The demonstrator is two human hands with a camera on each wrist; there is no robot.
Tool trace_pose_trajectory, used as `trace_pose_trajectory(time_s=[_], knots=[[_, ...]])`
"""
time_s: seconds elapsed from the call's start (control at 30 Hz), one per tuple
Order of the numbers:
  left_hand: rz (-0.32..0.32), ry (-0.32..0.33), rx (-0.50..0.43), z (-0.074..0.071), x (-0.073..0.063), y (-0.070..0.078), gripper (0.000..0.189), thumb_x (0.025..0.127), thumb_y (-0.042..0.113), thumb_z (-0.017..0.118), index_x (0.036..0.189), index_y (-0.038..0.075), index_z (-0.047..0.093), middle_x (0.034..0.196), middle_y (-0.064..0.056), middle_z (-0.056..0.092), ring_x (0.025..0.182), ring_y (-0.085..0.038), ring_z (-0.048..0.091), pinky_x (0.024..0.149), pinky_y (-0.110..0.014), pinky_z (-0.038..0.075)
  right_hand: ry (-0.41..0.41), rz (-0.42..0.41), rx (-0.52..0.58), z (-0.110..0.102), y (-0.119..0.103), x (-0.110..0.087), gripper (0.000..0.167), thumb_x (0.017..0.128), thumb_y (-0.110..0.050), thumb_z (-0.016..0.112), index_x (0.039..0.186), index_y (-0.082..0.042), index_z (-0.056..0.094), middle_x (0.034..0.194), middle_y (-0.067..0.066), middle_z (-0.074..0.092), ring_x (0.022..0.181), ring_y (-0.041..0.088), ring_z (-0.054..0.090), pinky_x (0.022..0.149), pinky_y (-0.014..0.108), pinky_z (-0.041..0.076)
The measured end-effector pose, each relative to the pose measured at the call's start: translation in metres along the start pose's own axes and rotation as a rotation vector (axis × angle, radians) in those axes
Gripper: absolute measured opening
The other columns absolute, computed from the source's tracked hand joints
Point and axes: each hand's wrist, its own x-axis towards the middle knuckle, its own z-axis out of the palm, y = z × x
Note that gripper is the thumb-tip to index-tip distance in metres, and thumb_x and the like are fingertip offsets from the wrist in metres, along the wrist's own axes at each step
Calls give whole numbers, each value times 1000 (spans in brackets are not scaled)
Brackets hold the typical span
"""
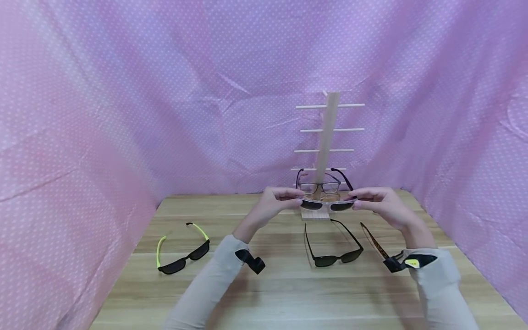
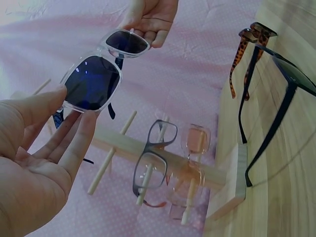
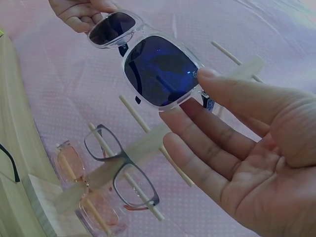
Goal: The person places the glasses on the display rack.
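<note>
Both hands hold one pair of clear-framed sunglasses (image 1: 342, 206) with dark lenses, one hand at each end. The left hand (image 1: 276, 204) pinches the left corner between thumb and fingers; the right hand (image 1: 383, 206) pinches the right corner. In the left wrist view the dark lens (image 2: 94, 83) shows a bluish sheen. Directly behind the sunglasses stands a wooden display rack (image 1: 328, 137) with several crossbars. Grey-framed eyeglasses (image 3: 121, 163) hang on a low bar, and orange-tinted glasses (image 3: 86, 185) sit on the bar below them. The sunglasses are held in front of the rack, apart from its bars.
Black sunglasses (image 1: 338, 259) lie unfolded on the wooden table (image 1: 272, 302) before the rack. Tortoiseshell glasses (image 1: 373, 240) are partly hidden by the right wrist. Sunglasses with yellow-green temples (image 1: 185, 259) lie to the left. A pink dotted cloth (image 1: 247, 137) surrounds the table.
</note>
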Motion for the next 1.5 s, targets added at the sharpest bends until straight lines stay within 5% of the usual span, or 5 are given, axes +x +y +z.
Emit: trace_pose_trajectory(time_s=[0.23, 0.73, 1.03, 1.2, 1.5], knots=[[23, -17, -86, 7, 12, 1, 34, 98, 1, 65, 129, -10, 63, 133, -25, 65, 96, -6, 71, 99, -42, 58, 100, 53, -14, -3, -2, -4, 31, 98, 1, 63, 126, -10, 71, 105, -8, 78, 95, 6, 71, 80, 19, 55], [46, 249, -111, 10, 29, -3, 28, 95, -1, 69, 122, -10, 69, 117, -24, 73, 83, -10, 72, 88, -41, 62, 217, 42, 123, 3, 2, 19, 28, 98, -3, 65, 126, -1, 68, 106, -5, 77, 95, 10, 73, 90, 22, 59], [45, 270, -123, 6, 43, -5, 29, 92, -2, 71, 120, -11, 68, 116, -22, 73, 77, -5, 72, 95, -52, 58, 280, 73, 163, -1, 8, 32, 22, 99, -7, 66, 119, -11, 74, 106, -7, 77, 93, 10, 73, 89, 23, 59], [27, 240, -154, 2, 50, -6, 30, 93, -5, 68, 122, -13, 66, 125, -27, 67, 77, -6, 72, 91, -45, 61, 293, 73, 187, -2, 12, 38, 22, 99, -7, 66, 120, -8, 73, 106, -6, 77, 93, 10, 74, 90, 24, 60], [-67, 211, -150, -9, 61, -9, 30, 96, -1, 67, 125, -6, 68, 125, -26, 69, 79, -12, 75, 95, -48, 59, 250, 110, 253, -11, 11, 50, 23, 98, 2, 64, 117, -7, 74, 105, -4, 77, 96, 11, 74, 94, 31, 59]])
